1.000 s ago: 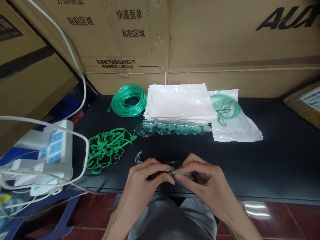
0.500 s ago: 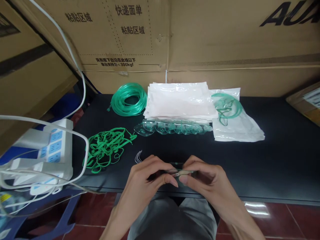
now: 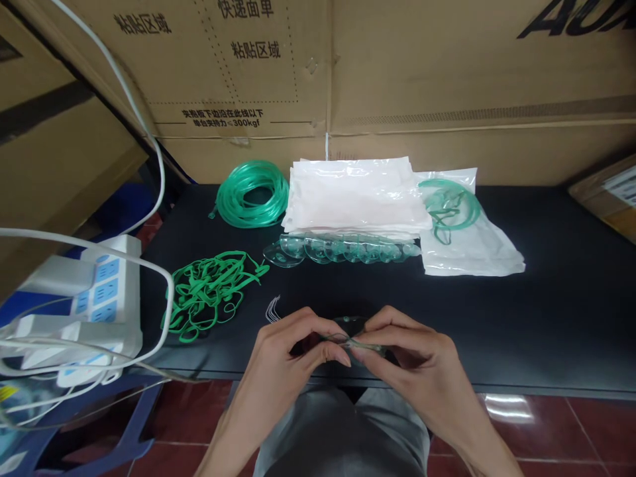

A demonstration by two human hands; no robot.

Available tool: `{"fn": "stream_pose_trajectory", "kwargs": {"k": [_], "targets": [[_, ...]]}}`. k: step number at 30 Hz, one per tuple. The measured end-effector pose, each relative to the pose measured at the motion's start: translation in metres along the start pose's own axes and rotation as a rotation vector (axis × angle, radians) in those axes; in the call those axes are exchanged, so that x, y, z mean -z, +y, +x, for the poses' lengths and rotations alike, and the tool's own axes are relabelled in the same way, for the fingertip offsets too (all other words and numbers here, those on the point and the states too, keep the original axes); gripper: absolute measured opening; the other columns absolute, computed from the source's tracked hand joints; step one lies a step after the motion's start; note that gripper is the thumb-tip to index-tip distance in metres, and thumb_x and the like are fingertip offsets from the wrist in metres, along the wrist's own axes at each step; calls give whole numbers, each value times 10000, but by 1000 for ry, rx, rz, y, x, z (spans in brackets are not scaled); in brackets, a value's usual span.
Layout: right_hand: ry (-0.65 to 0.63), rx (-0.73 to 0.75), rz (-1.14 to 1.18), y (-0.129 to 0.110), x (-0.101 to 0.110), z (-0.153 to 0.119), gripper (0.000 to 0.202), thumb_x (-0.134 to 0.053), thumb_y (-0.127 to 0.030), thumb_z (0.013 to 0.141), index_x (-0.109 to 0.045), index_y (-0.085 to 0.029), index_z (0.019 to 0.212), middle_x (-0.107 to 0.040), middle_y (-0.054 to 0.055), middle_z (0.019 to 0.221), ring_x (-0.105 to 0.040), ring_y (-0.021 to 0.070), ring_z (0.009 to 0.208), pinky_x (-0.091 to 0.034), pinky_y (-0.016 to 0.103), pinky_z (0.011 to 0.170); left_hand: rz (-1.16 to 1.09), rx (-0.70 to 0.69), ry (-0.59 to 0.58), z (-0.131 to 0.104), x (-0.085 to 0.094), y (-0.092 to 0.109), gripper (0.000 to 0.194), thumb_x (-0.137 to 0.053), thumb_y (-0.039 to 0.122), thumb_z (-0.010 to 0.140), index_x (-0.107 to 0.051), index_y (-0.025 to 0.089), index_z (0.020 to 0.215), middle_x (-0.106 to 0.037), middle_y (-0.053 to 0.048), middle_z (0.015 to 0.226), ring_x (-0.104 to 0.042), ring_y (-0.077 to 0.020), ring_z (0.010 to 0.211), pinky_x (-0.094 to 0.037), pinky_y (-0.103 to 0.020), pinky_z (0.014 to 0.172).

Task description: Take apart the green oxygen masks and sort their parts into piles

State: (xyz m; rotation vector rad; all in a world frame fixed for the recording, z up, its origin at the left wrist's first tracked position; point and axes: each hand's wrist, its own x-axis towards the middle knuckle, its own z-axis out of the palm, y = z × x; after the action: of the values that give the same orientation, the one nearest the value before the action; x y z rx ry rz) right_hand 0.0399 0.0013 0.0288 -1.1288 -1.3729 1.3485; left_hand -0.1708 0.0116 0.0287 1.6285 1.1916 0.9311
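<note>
Near the front edge of the table, my left hand and my right hand meet with thumbs and fingers pinched. Both grip a clear, greenish plastic face mask, mostly hidden behind the fingers. A thin strip of it shows between the two thumbs; its detail is too small to tell. Just beyond my left hand lie several thin white strips. A tangle of green elastic straps lies further left. Past my hands, a row of overlapping clear masks runs along the bags.
A coil of green tubing sits at the back left beside a stack of white plastic bags. To its right, a bag has green tubing on it. A power strip with white cables stands left. Cardboard boxes wall the back.
My fingers shift slightly on the mask, and a little more of its clear edge shows behind them. The view has tilted slightly; the things on the table have not moved.
</note>
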Motion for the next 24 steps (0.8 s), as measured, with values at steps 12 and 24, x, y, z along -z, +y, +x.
{"fn": "stream_pose_trajectory", "kwargs": {"k": [12, 24], "targets": [[-138, -180, 356, 12, 6, 2, 28, -808, -286, 960, -804, -263, 944, -611, 2, 986, -571, 141, 926, -433, 254, 805, 23, -146, -38, 7, -1, 7, 150, -892, 209, 881, -752, 249, 914, -717, 39, 878, -619, -142, 855, -456, -248, 788], [-181, -165, 607, 25, -1, -1, 172, -895, -252, 859, -767, -246, 974, -630, 3, 1005, -570, 143, 925, -432, 247, 801, -265, -80, -151, 1, -5, 0, 139, -802, 168, 960, -699, 248, 1008, -657, 10, 997, -619, -155, 972, -473, -281, 878]]}}
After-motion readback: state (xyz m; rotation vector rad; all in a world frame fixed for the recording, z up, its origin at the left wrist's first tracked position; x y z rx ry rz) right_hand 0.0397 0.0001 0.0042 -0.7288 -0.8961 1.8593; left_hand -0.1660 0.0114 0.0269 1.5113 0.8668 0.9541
